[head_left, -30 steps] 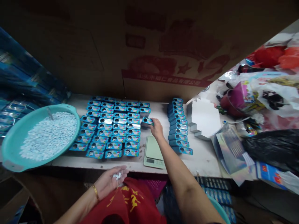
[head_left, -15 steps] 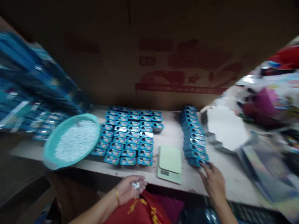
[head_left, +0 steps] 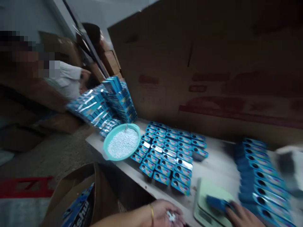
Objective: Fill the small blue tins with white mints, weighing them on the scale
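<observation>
My left hand (head_left: 169, 216), palm up with fingers curled, cradles some small white pellets (head_left: 170, 216) at the table's front edge. My right hand (head_left: 241, 216) grips a small blue box (head_left: 216, 203) above the pale green scale (head_left: 201, 201); the box is blurred, so whether it touches the scale is unclear. Rows of blue boxes with round dark holes (head_left: 163, 157) stand left of the scale. A further column of blue boxes (head_left: 265, 176) stands to its right. White pellets fill a turquoise basin (head_left: 105, 148) at the table's left end.
A large cardboard sheet (head_left: 165, 72) rises behind the white table (head_left: 219, 157). Wrapped blue packs (head_left: 94, 107) are stacked beyond the basin. An open carton (head_left: 94, 189) stands below at left. A person in a white shirt (head_left: 68, 78) is at the upper left.
The view has swung left, showing the person and the open carton. My right hand has taken a blue box from the right column over to the scale. My left hand still cups pellets.
</observation>
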{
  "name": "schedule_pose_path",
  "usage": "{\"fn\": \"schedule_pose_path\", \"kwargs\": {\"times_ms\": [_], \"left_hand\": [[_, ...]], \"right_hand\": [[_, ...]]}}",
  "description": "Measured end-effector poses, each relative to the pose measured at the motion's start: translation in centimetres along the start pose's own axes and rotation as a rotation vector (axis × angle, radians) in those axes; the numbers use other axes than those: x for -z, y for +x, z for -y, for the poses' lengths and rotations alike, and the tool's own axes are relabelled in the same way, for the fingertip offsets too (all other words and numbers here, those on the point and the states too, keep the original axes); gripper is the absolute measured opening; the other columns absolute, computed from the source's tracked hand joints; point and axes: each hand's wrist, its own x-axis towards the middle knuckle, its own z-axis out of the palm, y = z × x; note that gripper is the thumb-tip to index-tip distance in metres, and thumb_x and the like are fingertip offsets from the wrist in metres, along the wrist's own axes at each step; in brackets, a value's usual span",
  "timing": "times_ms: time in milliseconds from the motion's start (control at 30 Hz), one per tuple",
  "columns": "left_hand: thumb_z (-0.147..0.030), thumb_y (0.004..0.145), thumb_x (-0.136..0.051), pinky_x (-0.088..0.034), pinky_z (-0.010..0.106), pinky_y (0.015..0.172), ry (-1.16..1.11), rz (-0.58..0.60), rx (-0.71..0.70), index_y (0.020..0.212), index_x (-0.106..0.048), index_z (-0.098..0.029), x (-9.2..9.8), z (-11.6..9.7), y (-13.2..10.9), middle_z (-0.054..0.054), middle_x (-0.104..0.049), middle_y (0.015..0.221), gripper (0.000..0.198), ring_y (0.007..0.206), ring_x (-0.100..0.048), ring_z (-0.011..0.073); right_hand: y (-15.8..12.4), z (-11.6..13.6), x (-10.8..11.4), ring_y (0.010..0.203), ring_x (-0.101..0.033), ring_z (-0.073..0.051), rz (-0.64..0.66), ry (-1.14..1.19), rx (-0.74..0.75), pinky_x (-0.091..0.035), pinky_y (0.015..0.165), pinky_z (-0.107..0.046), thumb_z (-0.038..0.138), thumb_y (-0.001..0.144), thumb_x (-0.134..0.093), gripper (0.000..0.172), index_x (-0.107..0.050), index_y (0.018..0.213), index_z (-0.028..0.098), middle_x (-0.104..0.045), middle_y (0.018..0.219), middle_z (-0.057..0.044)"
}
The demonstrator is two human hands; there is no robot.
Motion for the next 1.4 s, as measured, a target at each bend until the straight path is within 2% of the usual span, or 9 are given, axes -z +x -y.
{"fn": "schedule_pose_path", "kwargs": {"times_ms": [33, 100, 200, 267, 367, 467, 600, 867, 1400], "left_hand": [[-0.016, 0.078, -0.041, -0.044, 0.027, 0.066, -0.069, -0.11, 0.011, 0.081, -0.064, -0.011, -0.8, 0.0, -0.3, 0.019, -0.064, 0.082, 0.024, 0.069, -0.063, 0.0156], [-0.018, 0.076, -0.046, -0.044, 0.023, 0.062, -0.138, -0.139, 0.028, 0.08, -0.062, -0.01, -2.1, -0.3, -0.9, 0.014, -0.066, 0.078, 0.019, 0.063, -0.062, 0.0126], [-0.018, 0.073, -0.051, -0.044, 0.023, 0.061, -0.122, -0.38, 0.058, 0.083, -0.06, -0.006, -3.3, -1.1, -1.1, 0.013, -0.065, 0.076, 0.018, 0.063, -0.061, 0.0144], [-0.021, 0.074, -0.051, -0.044, 0.024, 0.065, -0.125, -0.387, 0.088, 0.087, -0.058, -0.005, -3.9, -1.4, -0.8, 0.013, -0.065, 0.081, 0.021, 0.069, -0.061, 0.0155], [-0.027, 0.078, -0.047, -0.044, 0.027, 0.066, -0.162, -0.297, 0.095, 0.086, -0.057, -0.007, -4.9, -1.3, -0.1, 0.009, -0.063, 0.076, 0.024, 0.067, -0.06, 0.0152], [-0.027, 0.079, -0.045, -0.044, 0.025, 0.06, -0.162, -0.253, 0.135, 0.08, -0.056, -0.01, -5.4, -0.8, 0.4, 0.003, -0.06, 0.066, 0.021, 0.056, -0.056, 0.011], [-0.022, 0.078, -0.047, -0.043, 0.023, 0.06, -0.13, -0.286, 0.182, 0.075, -0.055, -0.009, -5.4, -0.2, 0.5, 0.002, -0.059, 0.063, 0.015, 0.055, -0.055, 0.0089], [-0.019, 0.077, -0.049, -0.045, 0.027, 0.061, 0.0, -0.346, 0.212, 0.08, -0.056, -0.007, -5.7, 0.3, 0.5, 0.008, -0.063, 0.07, 0.015, 0.061, -0.059, 0.0143], [-0.021, 0.076, -0.049, -0.046, 0.025, 0.059, -0.008, -0.373, 0.26, 0.075, -0.056, -0.009, -5.4, 0.5, 1.2, 0.006, -0.062, 0.067, 0.013, 0.061, -0.059, 0.0142]], "right_hand": [[0.1, 0.7, 0.3, 0.066, -0.056, -0.024, 0.052, -0.139, 0.056, -0.038, 0.052, -0.042, 0.034, 0.075, -0.038, 0.022, -0.059, 0.076, 0.039, -0.059, 0.082, -0.01], [0.4, 2.6, 0.8, 0.071, -0.055, -0.025, 0.224, -0.298, 0.106, -0.04, 0.059, -0.042, 0.027, 0.074, -0.04, 0.021, -0.059, 0.079, 0.034, -0.059, 0.085, -0.011], [0.6, 6.6, 1.2, 0.09, -0.05, -0.025, 0.284, -0.368, -0.047, -0.039, 0.074, -0.043, 0.021, 0.077, -0.043, 0.024, -0.055, 0.097, 0.025, -0.054, 0.102, -0.011], [0.4, 10.0, 0.9, 0.092, -0.047, -0.023, 0.306, -0.27, -0.092, -0.039, 0.077, -0.04, 0.021, 0.079, -0.043, 0.025, -0.052, 0.103, 0.021, -0.053, 0.102, -0.011], [-0.5, 14.8, -0.3, 0.088, -0.047, -0.019, 0.508, -0.046, 0.004, -0.041, 0.074, -0.032, 0.022, 0.078, -0.048, 0.029, -0.048, 0.107, 0.021, -0.053, 0.098, -0.007], [-1.7, 17.2, -1.7, 0.083, -0.046, -0.019, 0.625, -0.052, 0.025, -0.041, 0.07, -0.031, 0.018, 0.076, -0.052, 0.027, -0.049, 0.103, 0.018, -0.054, 0.09, -0.006], [-2.9, 16.7, -2.2, 0.079, -0.045, -0.016, 0.689, -0.049, 0.042, -0.042, 0.069, -0.028, 0.017, 0.077, -0.05, 0.016, -0.051, 0.093, 0.016, -0.054, 0.085, -0.004], [-3.1, 16.7, -1.5, 0.079, -0.045, -0.017, 0.635, -0.07, 0.023, -0.042, 0.063, -0.026, 0.02, 0.079, -0.047, 0.01, -0.049, 0.088, 0.016, -0.053, 0.085, -0.004], [-4.1, 15.9, -2.1, 0.08, -0.047, -0.015, 0.521, 0.125, -0.062, -0.041, 0.068, -0.026, 0.024, 0.081, -0.043, 0.013, -0.05, 0.091, 0.017, -0.055, 0.084, -0.004]]}}
